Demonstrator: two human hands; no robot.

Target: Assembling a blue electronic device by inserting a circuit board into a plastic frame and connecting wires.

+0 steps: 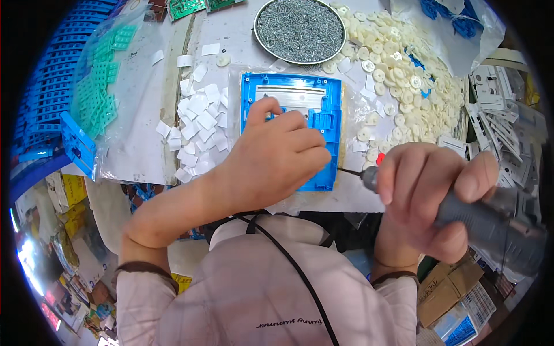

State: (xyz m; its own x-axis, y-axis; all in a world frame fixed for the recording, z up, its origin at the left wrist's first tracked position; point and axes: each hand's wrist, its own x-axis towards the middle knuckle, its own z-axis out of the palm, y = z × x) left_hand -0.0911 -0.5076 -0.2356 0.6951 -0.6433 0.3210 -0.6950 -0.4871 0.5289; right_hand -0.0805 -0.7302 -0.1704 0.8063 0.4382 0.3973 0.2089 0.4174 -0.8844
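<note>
The blue plastic housing point(300, 109) lies flat on the white worktop point(144, 132), right in the middle of the view, open side up, with a pale metal strip across its upper part. The left hand point(271, 158) is pressed down on it, palm over the lower half, fingers curled and the thumb reaching up toward the strip; whether anything sits under the fingers, I cannot tell. Just beside the housing's lower right corner comes the dark tip of the grey electric screwdriver point(490, 222), pointing left at the edge. The right hand point(433, 199) is wrapped firmly round its body, all fingers closed on the grip.

Out from there: left of the housing a scatter of small white paper squares point(196, 124) lies on the worktop. Above it stands a round metal tray point(262, 40) heaped with silver screws point(300, 26). To the right, a big spread of cream round plastic discs point(398, 63) runs up to the housing's side. Far left, a clear bag of pale green plastic parts point(107, 75) lies next to stacked blue pieces point(63, 86). Far right, white plastic parts point(496, 109) lie in a pile. At the top edge, green circuit boards point(187, 7) peek in.
</note>
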